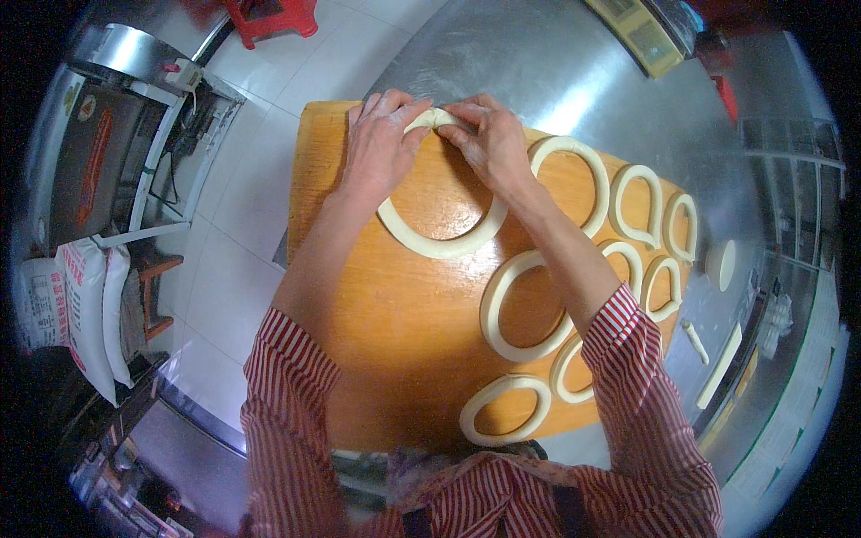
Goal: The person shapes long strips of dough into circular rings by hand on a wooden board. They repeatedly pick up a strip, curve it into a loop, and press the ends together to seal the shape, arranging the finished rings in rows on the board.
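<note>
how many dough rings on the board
9 dough rings: one under both hands, one right of it, two far right, two mid-right, three nearest the person; the arm may hide more.

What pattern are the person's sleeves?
Red and white stripes on both sleeves, clearest in the head view.

Sacks: we see two tall white sacks (76,309) standing side by side on the floor at our far left, their fronts printed in red and dark ink.
Machine panel: above the sacks, a steel machine carries a long red label (92,166) down its front and two small round stickers (79,103) near its top.
Scale: at the top right, a yellow-green weighing scale (639,34) sits on the steel table, its dark display panel facing us.
</note>
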Demonstrator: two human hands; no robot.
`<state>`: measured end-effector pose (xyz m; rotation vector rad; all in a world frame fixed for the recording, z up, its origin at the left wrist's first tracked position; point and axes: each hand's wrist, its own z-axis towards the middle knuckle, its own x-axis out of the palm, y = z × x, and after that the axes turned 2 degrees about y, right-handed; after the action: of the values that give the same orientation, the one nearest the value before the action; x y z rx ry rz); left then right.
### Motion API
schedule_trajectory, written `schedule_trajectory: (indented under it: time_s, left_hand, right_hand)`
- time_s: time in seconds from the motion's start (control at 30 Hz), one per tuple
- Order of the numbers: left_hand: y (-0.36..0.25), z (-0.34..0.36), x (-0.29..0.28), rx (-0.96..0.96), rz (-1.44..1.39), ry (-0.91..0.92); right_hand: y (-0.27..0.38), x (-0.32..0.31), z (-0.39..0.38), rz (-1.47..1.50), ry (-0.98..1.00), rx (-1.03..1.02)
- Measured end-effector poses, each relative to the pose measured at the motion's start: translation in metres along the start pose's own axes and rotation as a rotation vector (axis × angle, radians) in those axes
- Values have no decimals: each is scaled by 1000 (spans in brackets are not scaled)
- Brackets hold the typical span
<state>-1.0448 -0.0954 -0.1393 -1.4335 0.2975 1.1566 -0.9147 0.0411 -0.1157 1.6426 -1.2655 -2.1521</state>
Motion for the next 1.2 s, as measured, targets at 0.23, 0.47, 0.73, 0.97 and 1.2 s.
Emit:
schedule_trajectory:
  time_s: [0.23, 0.47, 0.73, 0.97, 1.2]
  left_hand:
    - [0, -17, -12, 13, 47, 19]
    - [-6, -33, -19, -32, 427, 192]
    - [-14, -39, -29, -83, 242, 109]
    - [-30, -64, -14, -228, 60, -6]
    - [-23, -76, -1, -160, 32, -193]
  right_hand:
    - [4, -10, -7, -57, -4, -41]
    - [-8, -23, -24, -94, -24, -56]
    - [-2, -26, -31, -113, -43, -59]
    - [20, 5, 5, -223, 10, -399]
    - [15, 10, 23, -129, 144, -421]
